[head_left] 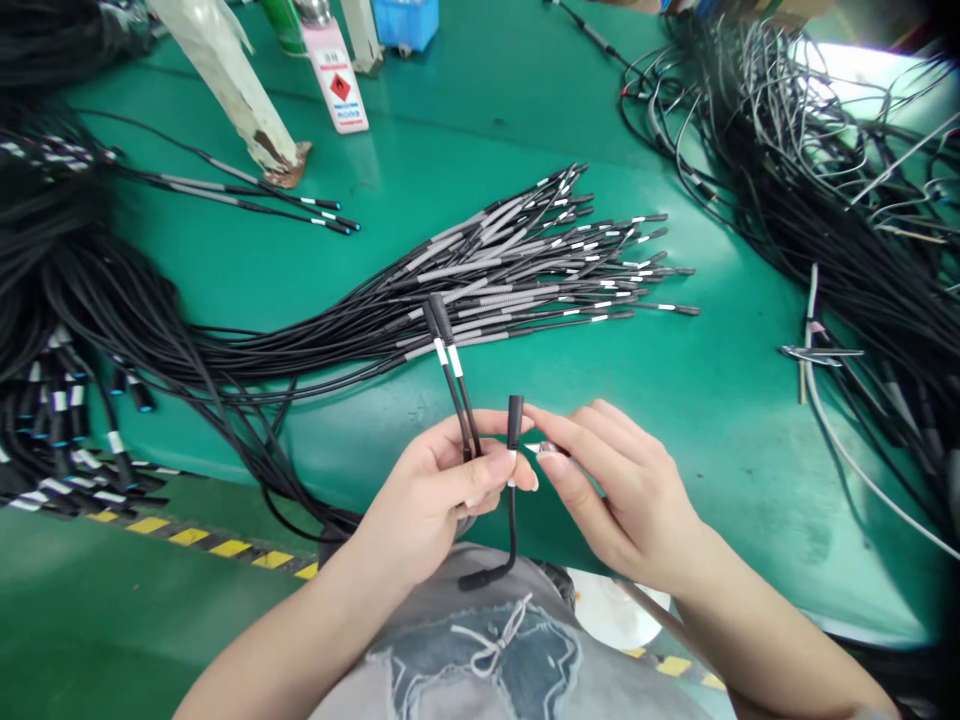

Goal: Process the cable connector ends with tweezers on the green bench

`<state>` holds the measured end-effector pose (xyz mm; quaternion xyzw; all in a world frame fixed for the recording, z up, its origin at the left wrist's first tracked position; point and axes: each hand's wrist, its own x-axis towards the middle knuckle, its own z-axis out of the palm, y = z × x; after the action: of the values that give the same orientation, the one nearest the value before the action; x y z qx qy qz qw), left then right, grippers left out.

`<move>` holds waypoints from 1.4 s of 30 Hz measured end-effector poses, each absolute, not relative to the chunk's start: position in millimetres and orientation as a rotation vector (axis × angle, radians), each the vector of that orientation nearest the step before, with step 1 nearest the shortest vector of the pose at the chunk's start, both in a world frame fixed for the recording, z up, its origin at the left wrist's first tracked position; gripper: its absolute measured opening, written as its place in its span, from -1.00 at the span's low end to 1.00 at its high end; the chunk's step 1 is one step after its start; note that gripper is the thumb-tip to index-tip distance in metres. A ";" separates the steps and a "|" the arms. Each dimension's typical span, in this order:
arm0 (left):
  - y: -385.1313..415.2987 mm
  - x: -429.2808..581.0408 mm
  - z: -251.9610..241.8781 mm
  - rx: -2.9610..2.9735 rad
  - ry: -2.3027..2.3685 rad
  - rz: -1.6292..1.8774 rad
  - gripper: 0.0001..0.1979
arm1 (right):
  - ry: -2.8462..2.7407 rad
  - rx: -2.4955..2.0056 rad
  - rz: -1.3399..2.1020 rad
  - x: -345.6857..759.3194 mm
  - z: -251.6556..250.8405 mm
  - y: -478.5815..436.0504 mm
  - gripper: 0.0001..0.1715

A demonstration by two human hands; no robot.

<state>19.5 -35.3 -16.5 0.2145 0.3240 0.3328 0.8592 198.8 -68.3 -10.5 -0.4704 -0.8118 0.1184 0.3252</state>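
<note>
My left hand [457,475] pinches several black cables with white labels. Two of their black connector ends [441,318] point up and away over the bench, and a third black connector [515,422] stands upright between my hands. From that one, the cable hangs down over my lap to a dark end piece [484,577]. My right hand [615,480] is just to the right, its index fingertip close beside the upright connector. Between its thumb and index finger sits a small shiny piece [550,448], too small to identify.
On the green bench [420,130], a large cable bundle [487,275] fans out ahead. Further bundles lie at left [112,290] and right [810,200]. Tweezers [821,353] rest at right. A pink bottle [341,85], a worn post [240,90] and a blue box [406,24] stand behind.
</note>
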 end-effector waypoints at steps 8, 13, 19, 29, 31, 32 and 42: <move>-35.6 18.4 -17.0 0.356 0.606 0.678 -0.82 | -2.167 -1.213 0.266 194.9 -13.9 -67.0 -0.67; -36.1 18.9 -17.3 0.360 0.612 0.668 -0.83 | -2.180 -1.232 0.233 196.3 -13.2 -68.0 -0.68; -36.5 18.9 -17.4 0.385 0.605 0.671 -0.82 | -2.185 -1.243 0.117 195.3 -13.1 -65.8 -0.68; -42.4 20.3 -18.5 0.576 0.736 0.637 -0.80 | -1.721 -1.267 0.877 206.6 -2.3 -69.4 -0.70; -43.2 21.3 -18.9 0.593 0.724 0.617 -0.80 | -1.586 -1.245 1.098 206.2 -2.7 -69.4 -0.75; -43.5 21.7 -19.0 0.593 0.709 0.611 -0.81 | -1.518 -1.208 1.203 205.0 -3.6 -69.2 -0.78; -44.6 22.3 -20.5 0.555 0.682 0.566 -0.77 | -0.955 -0.991 1.644 188.8 -6.1 -66.9 -0.75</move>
<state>22.3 -44.6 -20.5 0.2651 0.3255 0.2704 0.8664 188.8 -66.9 -6.1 -0.4058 -0.3912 0.6734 0.4784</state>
